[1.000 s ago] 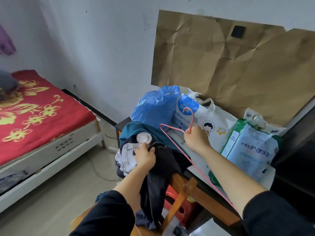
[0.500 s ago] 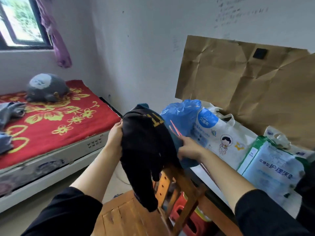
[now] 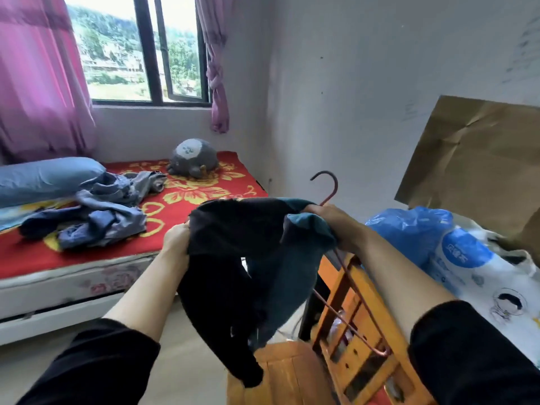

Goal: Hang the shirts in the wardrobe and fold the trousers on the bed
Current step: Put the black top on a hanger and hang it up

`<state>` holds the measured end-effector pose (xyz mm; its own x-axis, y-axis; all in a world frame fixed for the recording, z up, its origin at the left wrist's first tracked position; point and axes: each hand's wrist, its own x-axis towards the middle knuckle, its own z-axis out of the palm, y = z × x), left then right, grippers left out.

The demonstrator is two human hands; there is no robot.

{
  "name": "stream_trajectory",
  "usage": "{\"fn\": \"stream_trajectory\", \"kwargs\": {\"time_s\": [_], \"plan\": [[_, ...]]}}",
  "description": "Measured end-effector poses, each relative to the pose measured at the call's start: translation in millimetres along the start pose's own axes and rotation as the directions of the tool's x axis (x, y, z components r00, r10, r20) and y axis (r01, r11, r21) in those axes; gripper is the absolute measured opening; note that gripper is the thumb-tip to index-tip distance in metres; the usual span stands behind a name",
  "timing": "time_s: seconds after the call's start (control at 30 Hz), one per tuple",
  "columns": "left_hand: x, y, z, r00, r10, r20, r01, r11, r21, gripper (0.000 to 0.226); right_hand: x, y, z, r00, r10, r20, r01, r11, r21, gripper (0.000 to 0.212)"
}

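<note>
Bed (image 3: pixel 29 252) lying at left under red flowered cover. Crumpled grey-blue trousers (image 3: pixel 96 211) sitting on it, not yet folded. Left hand (image 3: pixel 175 241) gripping edge of black shirt (image 3: pixel 233 258). Shirt now hanging in air between both hands, lifted clear of wooden chair (image 3: pixel 350 317) where it was lying a second ago. Right hand (image 3: pixel 330 223) clutching shirt's other end and bunched teal cloth, plus red wire hanger (image 3: pixel 330 185), hook poking up. Likely meaning: shirt freed, hanger not yet threaded in. Wardrobe not showing.
</note>
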<state>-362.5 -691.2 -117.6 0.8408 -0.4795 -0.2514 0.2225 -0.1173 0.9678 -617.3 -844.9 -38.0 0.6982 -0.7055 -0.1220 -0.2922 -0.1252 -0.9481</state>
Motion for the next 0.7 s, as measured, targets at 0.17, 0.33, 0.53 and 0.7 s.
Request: {"fn": "stream_trajectory", "kwargs": {"time_s": [0.17,0.33,0.53,0.7], "plan": [[22,-18,-78,0.992,0.046,-0.119,-0.051,0.998,-0.042,0.011,27,-47,85,0.989,-0.111,0.098,0.102,0.991,0.090,0.025],[47,-18,-157,0.999,0.013,0.052,-0.019,0.994,0.108,0.010,61,-90,181,0.975,-0.138,0.176,0.108,0.980,0.168,0.021],[49,-16,-216,0.973,0.221,0.066,-0.230,0.954,0.194,0.009,90,-110,287,0.978,-0.046,0.205,0.017,0.990,0.140,0.027],[54,-33,-244,0.975,0.118,0.190,-0.168,0.947,0.273,0.020,106,-117,333,0.957,0.013,0.290,-0.045,0.993,0.106,0.027]]}}
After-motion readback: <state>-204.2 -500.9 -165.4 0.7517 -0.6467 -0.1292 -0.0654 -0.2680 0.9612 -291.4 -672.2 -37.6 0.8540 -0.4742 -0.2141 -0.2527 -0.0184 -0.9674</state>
